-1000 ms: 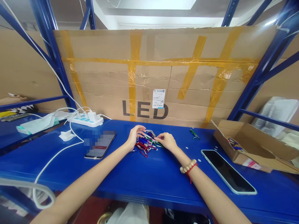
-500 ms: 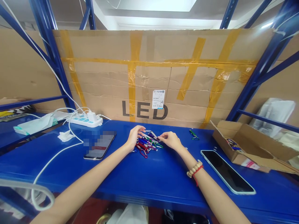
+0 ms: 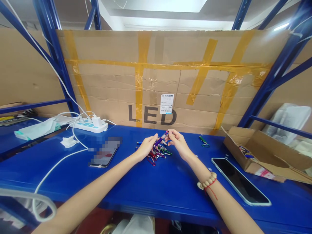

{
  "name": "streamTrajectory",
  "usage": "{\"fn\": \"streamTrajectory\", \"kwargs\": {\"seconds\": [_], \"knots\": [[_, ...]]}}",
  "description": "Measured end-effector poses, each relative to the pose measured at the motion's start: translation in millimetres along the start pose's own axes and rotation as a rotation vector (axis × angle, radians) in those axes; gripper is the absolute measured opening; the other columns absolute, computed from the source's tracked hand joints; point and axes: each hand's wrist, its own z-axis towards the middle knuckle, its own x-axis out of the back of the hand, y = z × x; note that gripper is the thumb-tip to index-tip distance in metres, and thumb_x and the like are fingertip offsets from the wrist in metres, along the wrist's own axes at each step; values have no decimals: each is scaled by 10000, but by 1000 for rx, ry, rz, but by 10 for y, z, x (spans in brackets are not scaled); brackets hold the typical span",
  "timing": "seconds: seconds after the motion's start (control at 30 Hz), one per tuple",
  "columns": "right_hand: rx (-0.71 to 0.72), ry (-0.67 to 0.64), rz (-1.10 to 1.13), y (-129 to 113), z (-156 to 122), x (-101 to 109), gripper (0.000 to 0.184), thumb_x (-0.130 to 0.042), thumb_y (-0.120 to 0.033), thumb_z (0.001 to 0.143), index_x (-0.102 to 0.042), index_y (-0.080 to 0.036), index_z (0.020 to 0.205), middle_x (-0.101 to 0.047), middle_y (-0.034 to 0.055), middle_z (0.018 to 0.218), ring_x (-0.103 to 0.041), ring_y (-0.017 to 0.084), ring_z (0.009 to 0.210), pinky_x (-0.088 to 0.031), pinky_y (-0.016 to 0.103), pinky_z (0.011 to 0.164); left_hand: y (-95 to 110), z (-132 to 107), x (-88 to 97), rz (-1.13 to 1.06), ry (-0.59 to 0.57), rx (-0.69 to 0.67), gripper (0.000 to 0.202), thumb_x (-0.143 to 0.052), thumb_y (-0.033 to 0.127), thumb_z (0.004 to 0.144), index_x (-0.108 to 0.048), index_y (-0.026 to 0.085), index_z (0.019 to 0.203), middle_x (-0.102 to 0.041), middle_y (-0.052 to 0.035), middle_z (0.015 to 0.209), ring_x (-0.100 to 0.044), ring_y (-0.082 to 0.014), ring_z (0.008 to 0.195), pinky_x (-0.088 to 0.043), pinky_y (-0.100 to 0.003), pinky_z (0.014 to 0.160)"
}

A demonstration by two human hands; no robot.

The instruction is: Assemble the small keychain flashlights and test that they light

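Observation:
Between my two hands, just above a pile, is a small purple keychain flashlight [image 3: 159,141], a slim metal tube tilted up to the right. My left hand [image 3: 145,148] has its fingers closed on the lower end. With thumb and fingers, my right hand [image 3: 177,143] pinches the upper end. Beneath them lies a loose pile of similar small flashlights with carabiner clips [image 3: 152,157], in red, blue, purple and green; my hands cover part of it. A single green flashlight [image 3: 202,140] with its clip rests apart, to the right of the pile.
On the right are a phone [image 3: 241,182] and an open cardboard box [image 3: 253,165]. To the left lie another phone [image 3: 106,152], a white power strip [image 3: 90,126] with cables and a crumpled tissue [image 3: 69,141]. A large cardboard panel [image 3: 114,84] closes off the back of the blue shelf [image 3: 146,191].
The purple flashlight has come up out of the pile into both hands. My left hand has shifted slightly lower and right, and my right hand has risen a little.

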Motion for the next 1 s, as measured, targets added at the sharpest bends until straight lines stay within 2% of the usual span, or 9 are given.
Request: {"fn": "streamTrajectory", "kwargs": {"seconds": [0.1,0.3,0.4,0.5,0.63,0.77,0.83,0.9,1.0], "knots": [[16,44,-32,-14,11,57,478,-614,-615,637,-551,-178,821,-590,-5,639,-555,102,615,-421,191,507,-6,34,50,14,71,-54,383,-471,489,812,-576,150,667,-507,11,538,-454,-91,473,-318,-200,440],[46,148,-20,10,51,177,472,-577,-628,662,-534,-206,868,-569,-6,703,-564,115,685,-439,195,535,65,66,143,-90,146,-86,279,-511,443,808,-571,171,811,-618,-28,827,-526,-67,516,-329,-173,419],[72,86,-10,-14,31,134,454,-561,-621,691,-548,-217,897,-551,-8,706,-550,116,700,-445,195,550,88,30,101,-116,30,-45,342,-512,463,808,-587,178,981,-646,-47,843,-535,-70,505,-326,-171,406],[72,-5,-3,-53,-9,70,454,-581,-612,687,-572,-208,893,-554,-5,697,-537,110,691,-443,192,560,104,-12,45,-177,-108,18,412,-501,481,814,-566,153,1054,-664,-75,828,-547,-82,509,-337,-174,408],[50,-117,-17,-79,-55,24,445,-586,-594,701,-594,-196,899,-566,0,694,-536,107,667,-441,206,571,100,-30,23,-305,-64,95,464,-566,442,793,-482,172,1160,-663,-85,863,-564,-93,525,-359,-188,430],[29,-196,-67,-43,-47,44,433,-558,-576,737,-604,-187,921,-584,2,708,-545,106,657,-444,219,585,52,1,43,-417,-193,138,394,-616,401,765,-575,157,1071,-643,-63,795,-516,-66,499,-330,-189,445],[36,-191,-122,-8,-29,65,449,-541,-578,748,-606,-180,944,-585,0,702,-547,106,643,-451,227,595,29,16,47,-393,-205,103,339,-619,407,756,-625,134,957,-597,-25,683,-439,-47,450,-296,-194,435],[41,-153,-196,26,-18,77,485,-489,-589,776,-600,-175,1002,-579,-5,675,-547,110,619,-459,243,604,14,23,44,-282,-143,24,323,-600,426,761,-642,133,891,-564,0,626,-383,-44,428,-283,-202,434],[70,-155,-300,57,-29,61,486,-438,-562,819,-611,-172,1052,-626,23,764,-588,145,748,-472,274,702,-12,25,37,-47,-65,-108,288,-580,406,773,-648,163,913,-599,-2,692,-452,-78,502,-355,-213,501]]}}
